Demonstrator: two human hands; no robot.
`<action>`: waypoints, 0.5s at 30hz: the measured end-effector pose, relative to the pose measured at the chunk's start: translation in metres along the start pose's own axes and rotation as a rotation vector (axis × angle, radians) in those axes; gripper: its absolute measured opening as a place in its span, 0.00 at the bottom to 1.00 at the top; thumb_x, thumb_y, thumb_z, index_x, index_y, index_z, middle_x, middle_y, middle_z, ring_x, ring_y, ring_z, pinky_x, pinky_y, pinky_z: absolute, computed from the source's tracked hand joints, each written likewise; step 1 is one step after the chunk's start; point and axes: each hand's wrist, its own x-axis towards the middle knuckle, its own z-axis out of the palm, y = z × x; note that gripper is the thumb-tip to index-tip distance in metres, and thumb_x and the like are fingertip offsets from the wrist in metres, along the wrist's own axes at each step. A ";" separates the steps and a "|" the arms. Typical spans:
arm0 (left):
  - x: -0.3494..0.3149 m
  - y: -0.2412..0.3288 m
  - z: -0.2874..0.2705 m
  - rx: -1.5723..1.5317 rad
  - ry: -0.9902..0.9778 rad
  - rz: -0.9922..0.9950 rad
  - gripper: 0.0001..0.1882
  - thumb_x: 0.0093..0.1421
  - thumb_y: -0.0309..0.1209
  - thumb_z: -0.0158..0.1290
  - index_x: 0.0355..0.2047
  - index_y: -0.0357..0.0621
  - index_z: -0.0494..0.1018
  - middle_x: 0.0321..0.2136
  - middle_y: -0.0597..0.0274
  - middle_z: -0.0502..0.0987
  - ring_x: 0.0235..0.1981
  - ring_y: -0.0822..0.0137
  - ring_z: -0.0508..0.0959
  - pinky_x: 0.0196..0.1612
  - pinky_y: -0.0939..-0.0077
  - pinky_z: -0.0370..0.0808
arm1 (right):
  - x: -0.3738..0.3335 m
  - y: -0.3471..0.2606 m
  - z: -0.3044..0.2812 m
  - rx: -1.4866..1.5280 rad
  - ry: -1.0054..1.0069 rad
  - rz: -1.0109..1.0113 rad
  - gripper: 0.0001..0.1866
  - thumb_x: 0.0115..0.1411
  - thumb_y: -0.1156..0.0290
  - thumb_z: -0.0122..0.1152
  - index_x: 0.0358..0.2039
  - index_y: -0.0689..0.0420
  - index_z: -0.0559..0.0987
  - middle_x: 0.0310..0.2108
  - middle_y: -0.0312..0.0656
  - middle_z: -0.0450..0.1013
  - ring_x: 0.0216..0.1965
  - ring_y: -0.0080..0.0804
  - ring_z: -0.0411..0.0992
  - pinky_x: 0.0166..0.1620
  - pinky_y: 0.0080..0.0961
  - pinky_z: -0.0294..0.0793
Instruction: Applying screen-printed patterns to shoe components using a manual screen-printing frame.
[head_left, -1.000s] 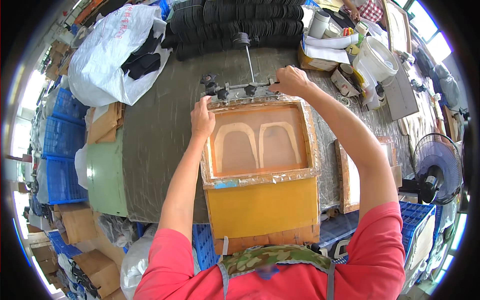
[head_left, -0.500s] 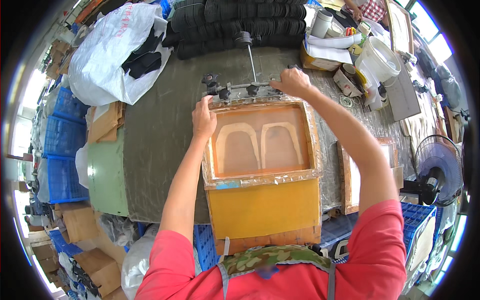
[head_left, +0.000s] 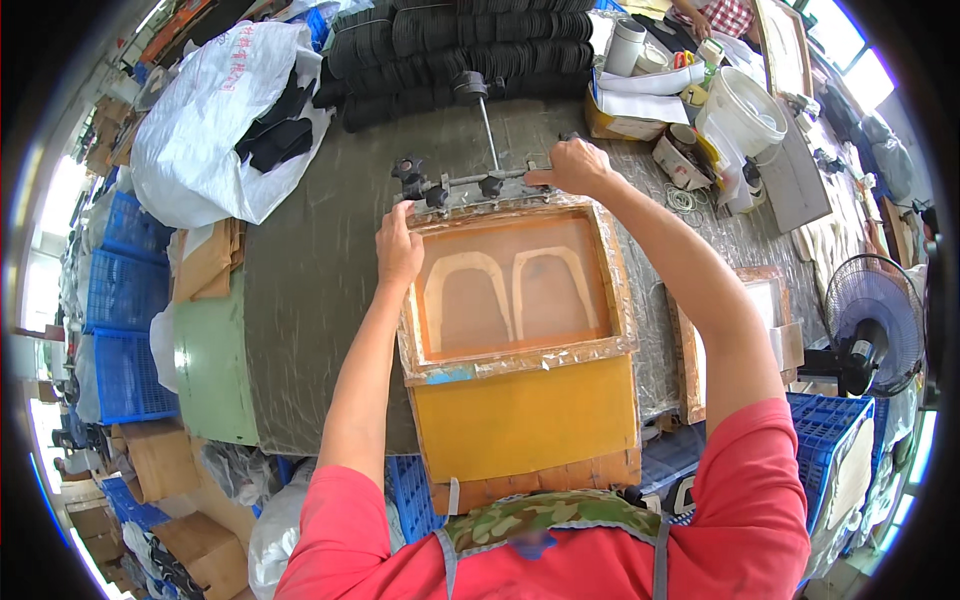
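A wooden-framed printing screen [head_left: 520, 364] with two pale arch shapes in its orange-edged mesh lies in front of me over a yellow board [head_left: 525, 420]. A metal hinge clamp [head_left: 460, 182] with black star knobs runs along its far edge, and a rod rises from the clamp toward a dark round weight [head_left: 470, 86]. My left hand [head_left: 400, 248] is closed on the screen's far left corner, its fingertips partly hidden. My right hand [head_left: 582, 167] wraps round the clamp's right end, thumb pointing left; a black knob shows just beyond its knuckles.
Stacked black pieces [head_left: 460, 40] line the table's far side. A white sack [head_left: 220, 130] stands far left. At the far right are a white bucket [head_left: 745, 110] and a carton [head_left: 630, 115]. Another framed screen [head_left: 690, 360] and a fan [head_left: 872, 325] are to my right.
The whole view has shifted slightly, with the table items sitting a little further left. Both hands keep their places on the screen and clamp.
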 end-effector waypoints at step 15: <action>-0.001 -0.003 0.002 0.011 0.005 0.021 0.27 0.49 0.17 0.43 0.52 0.46 0.63 0.46 0.57 0.74 0.51 0.54 0.71 0.51 0.58 0.67 | 0.021 0.012 0.012 0.157 -0.061 -0.249 0.21 0.39 0.53 0.65 0.28 0.57 0.83 0.31 0.48 0.79 0.35 0.48 0.78 0.40 0.38 0.78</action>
